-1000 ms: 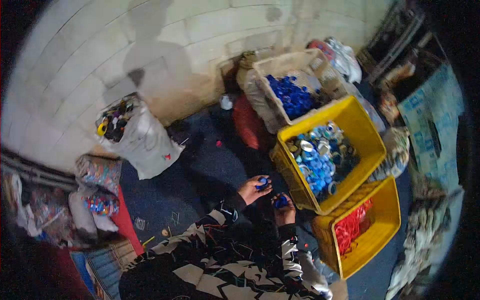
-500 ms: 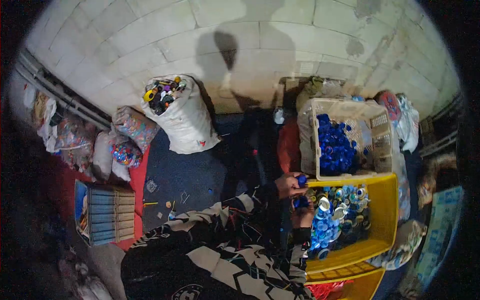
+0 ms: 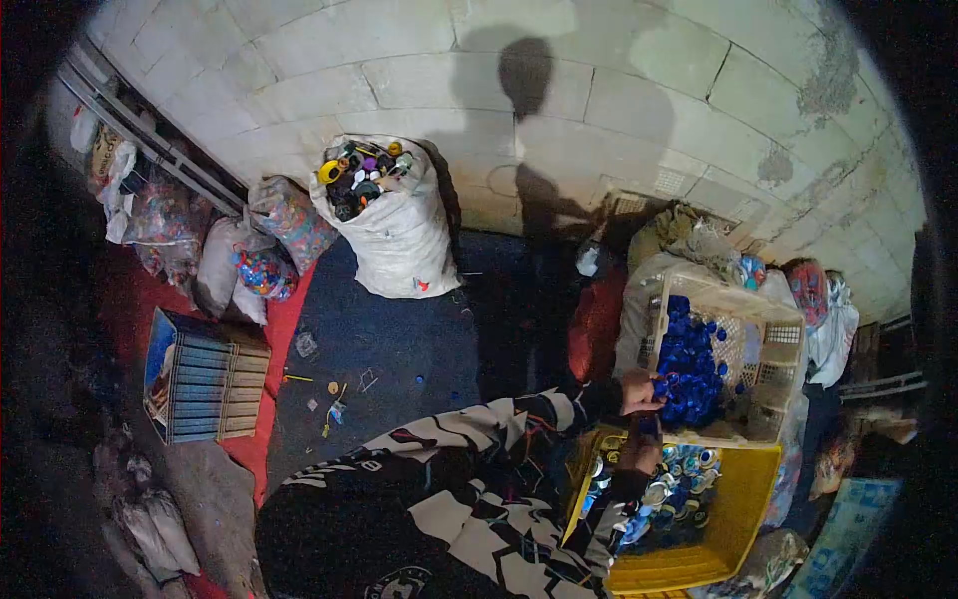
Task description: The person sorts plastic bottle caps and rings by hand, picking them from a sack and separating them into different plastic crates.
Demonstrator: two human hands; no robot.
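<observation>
My left hand reaches over the near left edge of a white plastic crate, its bent fingers against a pile of blue bottle caps. Whether a cap sits in those fingers is hard to make out among the blue pile. Just below, my right hand is closed around something blue at its fingertips, which looks like blue bottle caps. It hangs above a yellow crate with mixed blue, white and metallic caps inside.
A white sack full of mixed caps stands against the block wall. Clear bags of colourful caps line the left side. A slatted basket is on the left, and small litter lies on the dark floor mat.
Both hands have moved from the crates' left side toward the white crate, the left one now at its caps. The view has shifted, and the yellow crate sits lower.
</observation>
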